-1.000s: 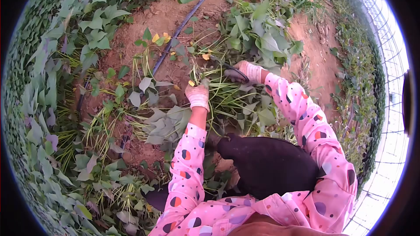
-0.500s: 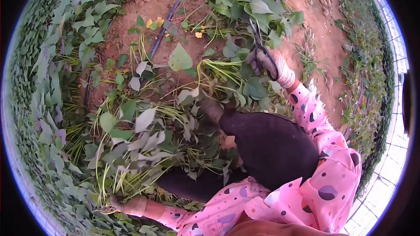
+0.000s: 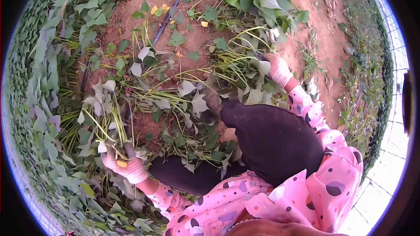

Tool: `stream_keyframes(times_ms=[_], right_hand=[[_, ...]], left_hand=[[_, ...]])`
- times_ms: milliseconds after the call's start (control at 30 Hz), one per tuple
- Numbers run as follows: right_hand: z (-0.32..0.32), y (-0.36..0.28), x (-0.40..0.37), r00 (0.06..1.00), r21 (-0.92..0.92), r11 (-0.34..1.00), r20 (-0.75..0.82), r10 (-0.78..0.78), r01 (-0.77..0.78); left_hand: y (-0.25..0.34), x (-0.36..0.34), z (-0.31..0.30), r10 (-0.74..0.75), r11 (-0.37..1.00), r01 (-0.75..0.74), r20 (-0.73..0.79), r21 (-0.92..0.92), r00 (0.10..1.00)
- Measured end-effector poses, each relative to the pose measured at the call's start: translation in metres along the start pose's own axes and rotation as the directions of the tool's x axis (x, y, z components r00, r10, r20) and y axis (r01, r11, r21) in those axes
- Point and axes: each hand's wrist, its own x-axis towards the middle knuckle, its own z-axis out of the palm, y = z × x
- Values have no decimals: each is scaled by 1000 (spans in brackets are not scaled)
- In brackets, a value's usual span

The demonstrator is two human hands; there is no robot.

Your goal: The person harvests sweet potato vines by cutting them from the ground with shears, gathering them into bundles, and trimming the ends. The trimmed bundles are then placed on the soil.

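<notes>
At lower left my left hand [image 3: 124, 166], in a pale glove, has its thumb and fingers around the stem ends of a bunch of leafy vine cuttings [image 3: 114, 124], which look like sweet potato vines. The leaves point away from me. My right hand [image 3: 278, 69], gloved too, is at upper right, low among cut stems [image 3: 234, 63] and leaves. Its fingers are partly covered by foliage. A dark piece of the scissors [image 3: 259, 56] shows at its fingertips; their handles and blades are mostly hidden.
My dark-trousered knee [image 3: 271, 142] is bent between the hands. A thin black hose [image 3: 168, 15] runs along the reddish soil [image 3: 144, 0]. Dense vines [image 3: 35, 100] grow at left, a leafy clump [image 3: 256, 0] stands ahead, and a bare soil strip [image 3: 321, 39] lies at right.
My left hand has moved up and forward with the vine bunch, turning it upright. My right hand has lowered slightly into the stems, and the scissors, plainly visible before, are now mostly covered.
</notes>
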Motion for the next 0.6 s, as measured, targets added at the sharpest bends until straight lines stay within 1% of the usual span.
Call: stream_keyframes(times_ms=[33,67,100,133,167,200,233,300,333,367,400,433,467,500,567,600], right_hand=[[-11,-20,-2,999,4,1000,-38,-25,25],[-22,-37,-3,999,1,1000,-34,-24,24],[-31,-53,-5,995,-140,987,75,-67,77],[-39,-62,-6,977,-273,951,190,-94,145],[-44,-66,-8,977,-276,950,192,-92,144],[-49,-68,-9,942,-322,932,332,-51,164],[-52,-68,-9,887,-364,912,463,-1,191],[-63,-61,-13,877,-379,897,481,-17,226],[-75,-64,-16,844,-182,964,531,-71,195],[-85,-68,-17,812,20,989,569,-133,148],[-89,-76,-14,733,59,998,680,-24,-22],[-79,-78,-12,733,53,998,680,-17,-26],[-59,-75,-13,696,334,920,710,-104,-203],[-38,-73,-14,677,566,734,708,-200,-376],[5,-78,-10,596,486,691,797,-98,-535],[28,-65,-8,570,455,686,819,-71,-567]], left_hand=[[14,17,14,184,962,-212,165,174,969],[24,26,33,260,936,-310,265,168,929],[34,33,54,330,902,-404,363,150,872],[45,35,75,342,890,-433,418,144,841],[57,37,96,354,876,-463,472,135,808],[68,41,119,439,863,-505,485,6,756],[78,44,140,523,835,-537,484,-123,702],[74,13,193,358,930,-248,514,-272,779],[83,8,212,259,965,-155,682,-211,683],[92,5,229,152,988,-73,819,-134,553],[95,-2,248,91,995,-79,889,-62,449],[95,-12,265,25,995,-96,942,8,336],[88,-26,279,15,983,-179,942,48,335],[87,-30,282,20,983,-180,945,41,326],[84,-34,286,-23,980,-173,927,94,374],[83,-36,287,-25,967,-227,929,116,368]])
